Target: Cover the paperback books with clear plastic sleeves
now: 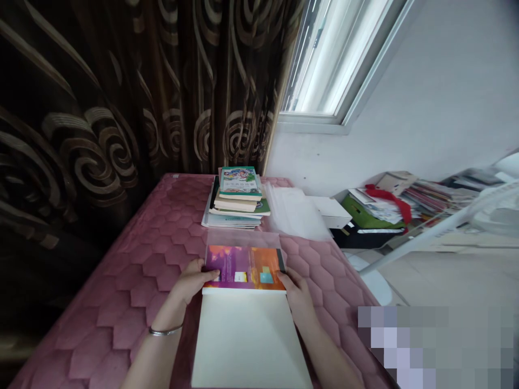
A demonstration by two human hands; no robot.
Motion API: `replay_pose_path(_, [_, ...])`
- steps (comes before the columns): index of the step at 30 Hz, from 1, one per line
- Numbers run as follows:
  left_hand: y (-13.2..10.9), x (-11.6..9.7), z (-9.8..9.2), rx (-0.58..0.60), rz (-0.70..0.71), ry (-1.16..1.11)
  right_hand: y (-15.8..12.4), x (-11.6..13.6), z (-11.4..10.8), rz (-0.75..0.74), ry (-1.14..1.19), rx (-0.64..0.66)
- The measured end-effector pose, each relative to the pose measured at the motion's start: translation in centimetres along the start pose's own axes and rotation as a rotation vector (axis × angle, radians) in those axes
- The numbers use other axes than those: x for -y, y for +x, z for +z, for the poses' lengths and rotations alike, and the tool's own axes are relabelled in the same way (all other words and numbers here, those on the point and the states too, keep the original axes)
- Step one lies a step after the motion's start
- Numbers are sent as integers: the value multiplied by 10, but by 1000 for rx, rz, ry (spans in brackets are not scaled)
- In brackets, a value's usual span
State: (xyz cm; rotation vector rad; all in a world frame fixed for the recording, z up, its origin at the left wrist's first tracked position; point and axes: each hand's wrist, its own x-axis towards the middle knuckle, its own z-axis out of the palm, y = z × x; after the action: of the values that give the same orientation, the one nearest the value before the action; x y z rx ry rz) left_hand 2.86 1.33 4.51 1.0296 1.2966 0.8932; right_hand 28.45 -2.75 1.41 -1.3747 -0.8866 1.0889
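A book with an orange and purple cover (243,267) lies in front of me on the pink quilted surface (133,281), its cream inner page (249,340) opened toward me. A clear plastic sleeve (243,240) sits over the cover's far edge. My left hand (192,281) grips the cover's left edge, fingers curled over it, a thin bracelet on the wrist. My right hand (295,294) holds the cover's right edge, fingers pressed to it.
A stack of books (239,197) rests further back, with clear plastic sheets (295,213) to its right. A dark patterned curtain (121,97) hangs at left, a window (336,59) behind. Boxes and piled papers (385,208) lie on the floor at right.
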Motion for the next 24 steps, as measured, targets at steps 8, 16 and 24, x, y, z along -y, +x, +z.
replay_pose_path(8, [1, 1, 3, -72, 59, 186, 3, -7, -1, -84, -130, -29])
replay_pose_path(16, [-3, -5, -3, 62, 38, 114, -1, -4, 2, -79, -134, -42])
replay_pose_path(24, [-1, -3, 1, 47, 75, 33, 0, 4, -4, -32, -6, 50])
